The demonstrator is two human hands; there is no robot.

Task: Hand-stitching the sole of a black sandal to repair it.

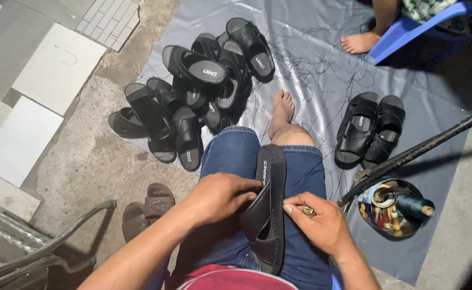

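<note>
A black sandal (pixel 268 209) stands on its edge on my lap, across my blue denim shorts (pixel 230 156). My left hand (pixel 220 196) grips the sandal's strap from the left. On the right of the strap, my right hand (pixel 322 223) pinches a small brass-coloured tool (pixel 307 210) with its fingers closed round it. My bare foot (pixel 282 110) rests on the grey plastic sheet (pixel 322 64) ahead.
A pile of several black sandals (pixel 193 102) lies ahead left. A pair of black sandals (pixel 369 129) sits at the right. A round tin (pixel 389 209) holds thread spools and tape. A dark rod (pixel 419 153) crosses above it. Another person's foot (pixel 358 42) and a blue stool (pixel 408 29) are at the top right.
</note>
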